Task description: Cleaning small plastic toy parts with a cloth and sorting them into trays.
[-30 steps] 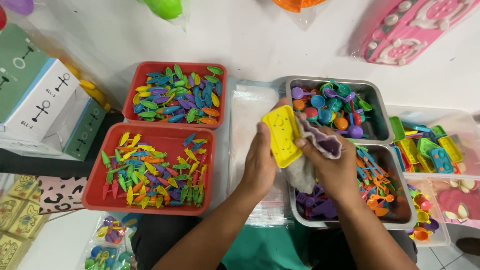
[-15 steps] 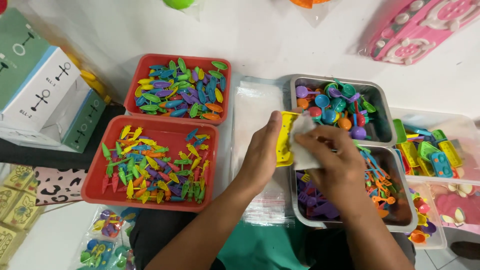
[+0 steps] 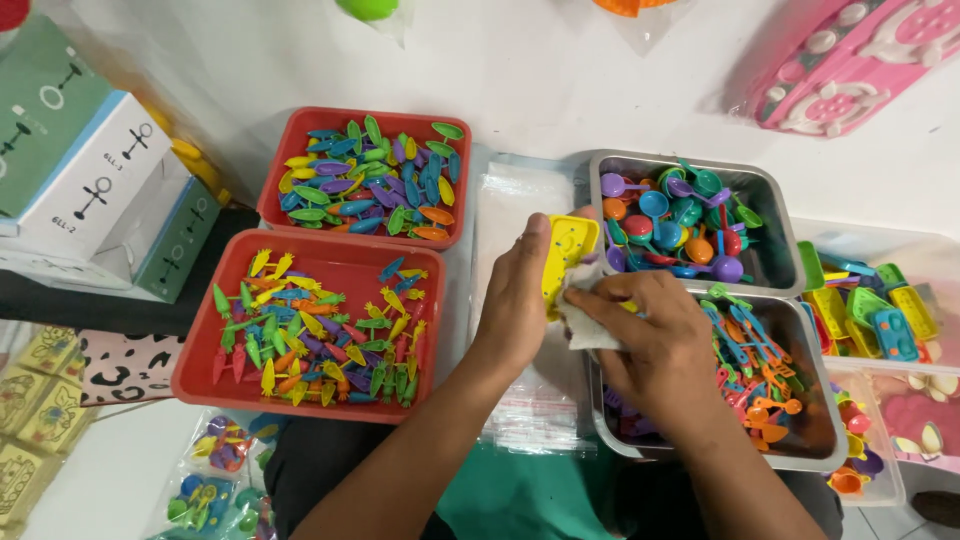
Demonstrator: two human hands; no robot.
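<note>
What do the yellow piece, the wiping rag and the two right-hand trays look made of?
Yellow piece: moulded plastic, smooth and evenly coloured. Rag: soft whitish cloth, creased under the right hand. Trays: likely steel, grey with shiny rims.

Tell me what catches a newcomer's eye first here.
At centre, the left hand holds a yellow plastic tile while the right hand presses a pale cloth against it. To the left sit two red trays heaped with small multicoloured toy pieces.
</note>
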